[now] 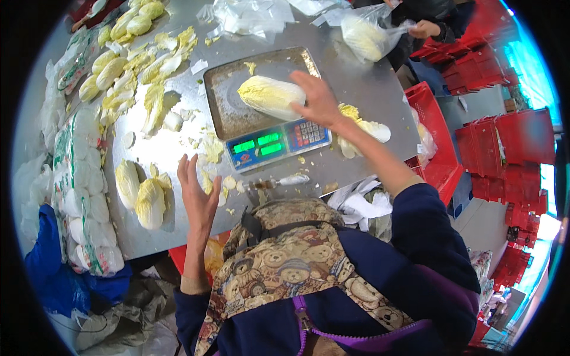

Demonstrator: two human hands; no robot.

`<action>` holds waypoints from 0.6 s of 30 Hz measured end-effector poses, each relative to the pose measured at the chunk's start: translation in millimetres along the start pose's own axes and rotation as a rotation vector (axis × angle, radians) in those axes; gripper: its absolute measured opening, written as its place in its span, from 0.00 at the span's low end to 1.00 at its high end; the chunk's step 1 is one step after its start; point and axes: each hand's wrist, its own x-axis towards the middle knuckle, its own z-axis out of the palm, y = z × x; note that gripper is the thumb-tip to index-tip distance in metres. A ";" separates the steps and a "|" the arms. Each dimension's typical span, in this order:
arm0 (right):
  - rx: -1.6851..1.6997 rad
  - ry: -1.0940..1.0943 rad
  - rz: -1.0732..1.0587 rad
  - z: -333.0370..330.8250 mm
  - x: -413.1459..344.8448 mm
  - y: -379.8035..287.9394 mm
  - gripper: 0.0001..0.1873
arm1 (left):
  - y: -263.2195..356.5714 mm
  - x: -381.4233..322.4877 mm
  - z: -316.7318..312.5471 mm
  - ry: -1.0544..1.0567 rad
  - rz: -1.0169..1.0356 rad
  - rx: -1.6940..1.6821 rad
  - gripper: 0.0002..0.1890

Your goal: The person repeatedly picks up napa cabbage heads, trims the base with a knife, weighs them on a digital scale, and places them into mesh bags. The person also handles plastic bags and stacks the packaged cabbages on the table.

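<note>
A pale yellow Chinese cabbage (271,98) lies on its side on the metal pan (225,118) of a digital scale with a lit green display (268,143). My right hand (315,99) is at its right end, thumb and fingers spread around that end; whether they touch it is unclear. My left hand (199,191) is raised above the table's near side, fingers apart and empty. Left of it, two trimmed cabbages (150,204) rest on the steel table (178,229). A knife-like tool with a wrapped handle (294,180) lies before the scale.
Loose leaves (153,104) and more cabbages (111,73) cover the far left, beside packed white plastic bundles (84,191). Leaf pieces (374,130) lie right of the scale. Across the table, another person's hand (424,29) holds a bagged cabbage (367,38). Red crates (449,171) stand right.
</note>
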 end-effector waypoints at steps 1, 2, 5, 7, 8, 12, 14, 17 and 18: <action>0.022 0.008 0.072 -10.0 -3.2 8.6 0.32 | 0.6 2.5 0.7 -0.002 0.008 -0.001 0.31; 0.044 0.016 0.144 -22.1 -9.5 14.6 0.32 | 0.5 2.9 2.3 -0.003 -0.004 0.007 0.30; 0.061 0.014 0.382 -64.0 -31.8 36.8 0.30 | -0.8 -0.2 -0.6 -0.014 -0.015 0.054 0.30; 0.080 0.032 0.518 -77.5 -58.3 63.8 0.28 | -5.0 -6.7 -2.2 -0.004 -0.085 0.006 0.30; 0.073 0.031 0.577 -86.5 -70.5 73.8 0.27 | -5.9 -8.7 -2.8 -0.006 -0.097 0.006 0.30; 0.087 0.059 0.729 -114.4 -114.1 98.1 0.23 | -8.9 -15.0 -0.9 -0.029 -0.115 0.064 0.29; 0.073 0.084 0.750 -122.2 -130.6 101.0 0.21 | -6.6 -15.3 -0.4 -0.051 -0.092 0.098 0.29; 0.052 0.082 0.814 -128.1 -163.8 108.1 0.17 | -1.3 -11.0 5.6 -0.068 -0.049 0.089 0.28; 0.040 0.075 0.840 -126.8 -175.8 109.8 0.16 | -1.5 -10.2 8.8 -0.070 -0.034 0.084 0.28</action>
